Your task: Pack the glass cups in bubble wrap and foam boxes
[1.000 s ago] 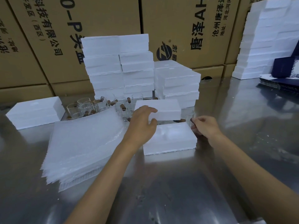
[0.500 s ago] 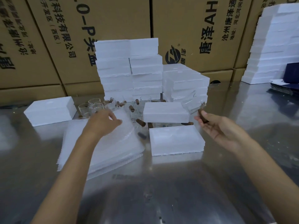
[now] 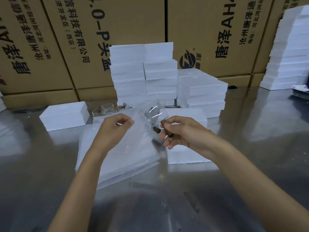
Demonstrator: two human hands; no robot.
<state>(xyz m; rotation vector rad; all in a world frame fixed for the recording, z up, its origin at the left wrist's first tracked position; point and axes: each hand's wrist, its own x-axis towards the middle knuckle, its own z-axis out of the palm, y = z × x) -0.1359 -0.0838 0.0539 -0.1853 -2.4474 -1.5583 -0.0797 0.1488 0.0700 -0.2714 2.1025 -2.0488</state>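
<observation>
The right hand [image 3: 185, 133] pinches a cup [image 3: 154, 113] by its brown handle, lifted above the wrap stack [image 3: 120, 153]. The left hand [image 3: 115, 129] pinches a sheet [image 3: 139, 118] beside it, probably ready for wrapping. An open foam box [image 3: 187, 154] waits right of the stack.

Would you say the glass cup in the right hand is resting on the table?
No, the right hand holds the cup raised above the bubble wrap.

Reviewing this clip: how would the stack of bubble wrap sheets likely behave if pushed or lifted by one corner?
The stack of bubble wrap sheets looks thin and layered, so a lifted corner would probably flop. Its sheets likely slide apart easily on the shiny metal table. It is probably very light.
</observation>
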